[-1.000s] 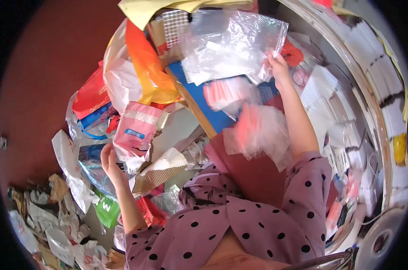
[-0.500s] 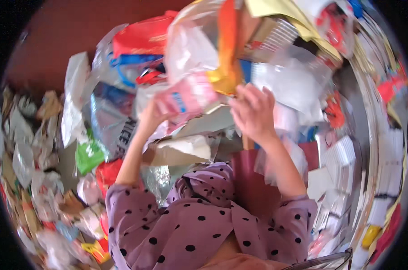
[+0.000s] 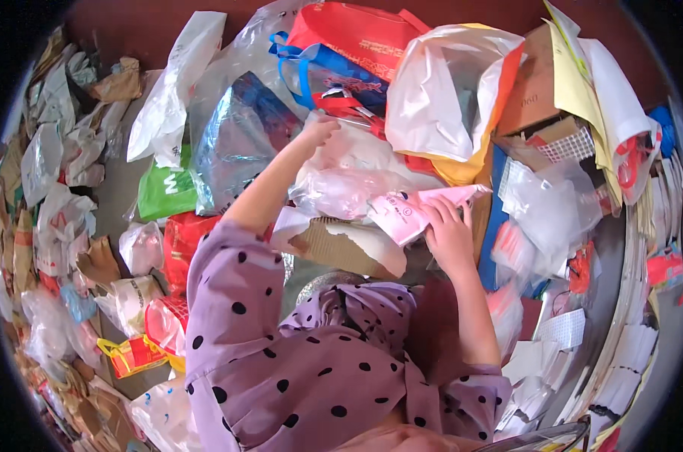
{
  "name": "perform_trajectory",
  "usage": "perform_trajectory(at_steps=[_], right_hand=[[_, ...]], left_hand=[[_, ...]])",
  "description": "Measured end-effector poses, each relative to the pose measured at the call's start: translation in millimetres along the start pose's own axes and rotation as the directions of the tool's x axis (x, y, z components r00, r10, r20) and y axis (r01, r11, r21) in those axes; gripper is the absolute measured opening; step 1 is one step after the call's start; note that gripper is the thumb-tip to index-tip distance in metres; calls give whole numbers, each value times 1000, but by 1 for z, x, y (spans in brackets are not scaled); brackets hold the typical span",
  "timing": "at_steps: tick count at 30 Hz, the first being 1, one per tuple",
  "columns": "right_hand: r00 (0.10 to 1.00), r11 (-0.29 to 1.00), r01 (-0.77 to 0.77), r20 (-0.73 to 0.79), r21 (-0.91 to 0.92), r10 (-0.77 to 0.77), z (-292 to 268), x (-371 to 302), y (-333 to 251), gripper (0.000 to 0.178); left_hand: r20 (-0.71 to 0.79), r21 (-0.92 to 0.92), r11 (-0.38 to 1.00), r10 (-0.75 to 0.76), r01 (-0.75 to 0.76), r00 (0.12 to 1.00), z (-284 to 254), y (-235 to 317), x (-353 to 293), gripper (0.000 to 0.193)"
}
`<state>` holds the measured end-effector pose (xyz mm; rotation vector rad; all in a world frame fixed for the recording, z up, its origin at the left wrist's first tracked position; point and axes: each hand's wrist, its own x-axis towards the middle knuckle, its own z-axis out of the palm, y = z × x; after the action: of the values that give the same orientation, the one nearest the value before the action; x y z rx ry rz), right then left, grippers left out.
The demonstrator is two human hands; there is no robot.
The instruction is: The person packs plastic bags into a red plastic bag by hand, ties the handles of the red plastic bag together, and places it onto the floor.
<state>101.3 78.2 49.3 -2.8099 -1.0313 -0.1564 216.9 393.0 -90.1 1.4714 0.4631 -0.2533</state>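
My right hand (image 3: 448, 230) grips a pink printed plastic packet (image 3: 405, 215) by its right part, fingers over its face. The packet slants above a crumpled clear plastic bag (image 3: 349, 192) and a torn piece of brown cardboard (image 3: 349, 245). Farther off on the left, my left hand (image 3: 323, 129) is raised with its fingers curled in. Anything inside that grip is hidden. Beside it are a blue bag with loop handles (image 3: 349, 71) and a clear bag with dark blue contents (image 3: 243, 135). A white-lined bag with an orange-yellow outside (image 3: 432, 94) gapes open beyond my right hand.
Loose plastic bags and papers (image 3: 62, 233) heap along the left. A red bag (image 3: 349, 34) lies at the back, with a brown cardboard box (image 3: 530, 83) to its right. Stacked paper (image 3: 620, 361) lines the right side. A green bag (image 3: 164, 188) sits left of my forearm.
The view has shifted. My left hand has left the pink item it held and moved farther away. My right hand has come off the orange-yellow bag and now has a pink packet.
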Motion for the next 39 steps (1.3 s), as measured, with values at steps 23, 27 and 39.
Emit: perform_trajectory(at_steps=[23, 27, 39], right_hand=[[908, 915, -398, -174, -66, 382, -48, -123, -49, 32], [892, 919, -392, -263, -46, 368, -47, -123, -43, 28], [870, 30, 25, -37, 999, 492, -78, -55, -54, 73]], left_hand=[[-13, 510, 579, 745, -636, 667, 12, 20, 53, 35], [75, 573, 355, 875, -738, 479, -9, 65, -22, 27], [-82, -254, 575, 789, -778, 610, 47, 133, -182, 21]])
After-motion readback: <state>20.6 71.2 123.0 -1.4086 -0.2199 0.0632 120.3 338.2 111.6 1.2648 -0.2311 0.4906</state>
